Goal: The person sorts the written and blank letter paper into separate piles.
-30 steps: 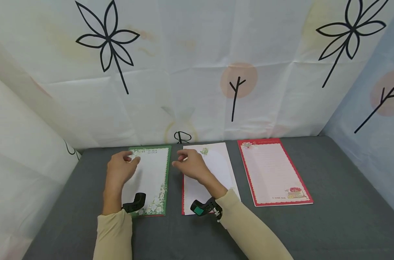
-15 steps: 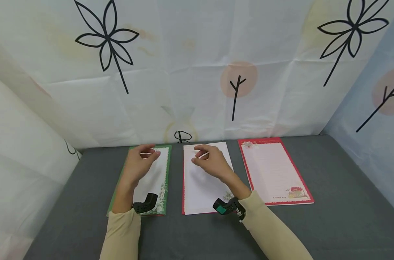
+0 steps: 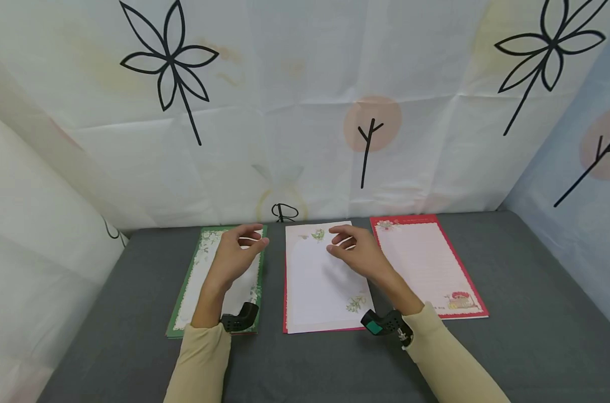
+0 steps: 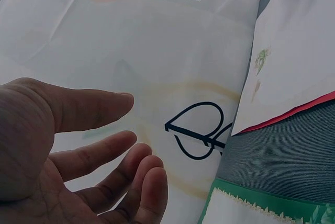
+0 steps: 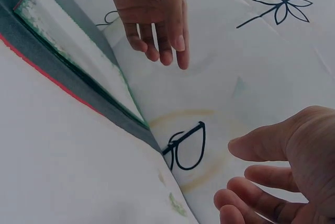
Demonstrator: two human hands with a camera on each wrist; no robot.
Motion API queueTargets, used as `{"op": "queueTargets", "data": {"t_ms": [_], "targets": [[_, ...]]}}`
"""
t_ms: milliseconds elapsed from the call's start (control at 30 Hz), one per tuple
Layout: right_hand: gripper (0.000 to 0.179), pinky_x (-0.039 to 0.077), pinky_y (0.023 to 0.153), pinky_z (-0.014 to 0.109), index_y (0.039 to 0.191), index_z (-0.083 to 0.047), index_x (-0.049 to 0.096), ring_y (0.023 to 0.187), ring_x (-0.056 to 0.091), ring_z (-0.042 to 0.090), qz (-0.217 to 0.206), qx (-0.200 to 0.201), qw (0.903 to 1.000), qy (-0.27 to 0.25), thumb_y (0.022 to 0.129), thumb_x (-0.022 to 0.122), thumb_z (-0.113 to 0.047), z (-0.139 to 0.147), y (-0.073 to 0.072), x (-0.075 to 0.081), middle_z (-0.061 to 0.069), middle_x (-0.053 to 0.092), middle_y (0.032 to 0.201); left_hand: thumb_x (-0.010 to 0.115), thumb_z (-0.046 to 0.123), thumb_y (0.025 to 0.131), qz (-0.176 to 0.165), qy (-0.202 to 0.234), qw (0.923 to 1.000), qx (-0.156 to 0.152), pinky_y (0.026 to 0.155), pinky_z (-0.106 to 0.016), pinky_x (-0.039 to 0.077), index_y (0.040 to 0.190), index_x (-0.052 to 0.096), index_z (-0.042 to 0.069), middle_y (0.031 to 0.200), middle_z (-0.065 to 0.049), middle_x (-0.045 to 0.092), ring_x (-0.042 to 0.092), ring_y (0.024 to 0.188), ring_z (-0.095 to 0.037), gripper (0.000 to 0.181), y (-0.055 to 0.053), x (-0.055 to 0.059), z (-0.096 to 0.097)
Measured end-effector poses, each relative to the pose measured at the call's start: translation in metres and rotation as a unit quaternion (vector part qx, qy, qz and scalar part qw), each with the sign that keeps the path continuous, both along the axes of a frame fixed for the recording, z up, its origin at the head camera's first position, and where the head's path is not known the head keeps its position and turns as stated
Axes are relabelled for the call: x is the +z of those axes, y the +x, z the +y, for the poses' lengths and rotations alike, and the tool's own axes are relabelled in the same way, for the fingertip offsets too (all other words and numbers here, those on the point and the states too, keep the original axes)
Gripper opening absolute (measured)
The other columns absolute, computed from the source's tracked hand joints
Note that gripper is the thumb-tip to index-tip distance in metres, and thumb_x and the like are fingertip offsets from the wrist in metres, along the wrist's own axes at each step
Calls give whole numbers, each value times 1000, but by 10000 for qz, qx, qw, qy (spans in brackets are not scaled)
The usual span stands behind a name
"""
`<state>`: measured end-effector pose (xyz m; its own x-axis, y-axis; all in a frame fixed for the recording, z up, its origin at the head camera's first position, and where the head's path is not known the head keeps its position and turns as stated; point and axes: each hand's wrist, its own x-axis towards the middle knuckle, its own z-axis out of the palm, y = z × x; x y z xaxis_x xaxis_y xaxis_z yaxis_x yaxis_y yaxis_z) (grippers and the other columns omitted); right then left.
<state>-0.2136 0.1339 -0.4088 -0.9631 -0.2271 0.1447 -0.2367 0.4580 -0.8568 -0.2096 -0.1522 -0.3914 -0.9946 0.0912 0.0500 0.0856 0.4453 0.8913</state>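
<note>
Three patterned letter-paper pads or stacks lie in a row. My left hand hovers over the green-bordered paper on the left, fingers loosely bent and holding nothing. Over the upper right of the middle white sheet is my right hand, likewise holding nothing. That sheet has small green leaf prints, and a red edge shows from under it. The wrist views show a gap between thumb and fingers on the left hand and the right hand. Part of the green-bordered paper is hidden behind my left hand and forearm.
Red-bordered lined paper with a small printed picture lies on the right. All the paper rests on a dark grey tabletop. A white cloth backdrop with black plant drawings stands right behind the table's far edge.
Both hands have moved to the right above the paper, staying empty. The leaf prints on the middle sheet, partly covered before, now show. The paper stays in place.
</note>
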Motion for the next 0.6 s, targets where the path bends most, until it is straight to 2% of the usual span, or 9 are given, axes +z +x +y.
{"op": "queueTargets", "data": {"t_ms": [300, 600], "targets": [[41, 53, 76, 34, 131, 1, 65, 96, 67, 30, 14, -51, 9998, -207, 93, 73, -13, 20, -1, -4, 15, 67, 108, 66, 14, 99, 16, 28, 9997, -233, 84, -43, 50, 140, 58, 2, 122, -20, 60, 57, 115, -35, 43, 0, -5, 9], [42, 53, 79, 38, 131, 4, 63, 98, 66, 32, 92, -28, 9994, -333, 95, 73, -13, 32, 0, -3, 18, 66, 111, 69, 12, 97, -51, -73, 9994, -324, 79, -37, 51, 138, 59, 0, 115, -16, 61, 60, 105, -29, 44, -2, -12, 25]]}}
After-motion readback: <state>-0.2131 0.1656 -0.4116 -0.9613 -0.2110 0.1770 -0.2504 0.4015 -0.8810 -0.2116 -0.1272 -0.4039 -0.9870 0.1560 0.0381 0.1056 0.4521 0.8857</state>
